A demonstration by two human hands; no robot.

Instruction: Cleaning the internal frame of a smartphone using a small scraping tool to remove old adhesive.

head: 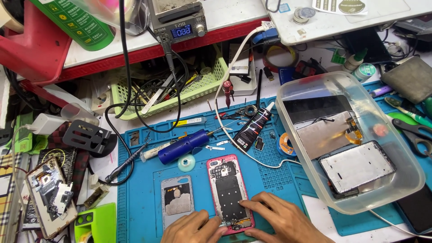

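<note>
An opened phone with a pink frame (228,189) lies on the blue work mat (139,198), its inner boards showing. My right hand (279,218) rests on its lower right corner, fingers pointing left across the frame. My left hand (193,228) comes in from below and touches the phone's bottom edge, thumb and fingers pinched near the small parts there. A grey back cover (177,200) lies just left of the phone, beside my left hand. Whether the left fingers hold a small tool or part I cannot tell.
A clear plastic tub (407,180) with phone panels sits at right. Behind the phone lie a blue electric screwdriver (183,146), a black glue tube (253,126), a round teal disc (186,163) and a soldering iron cable. A green basket (198,92) of tools stands further back; another opened phone (47,195) lies at left.
</note>
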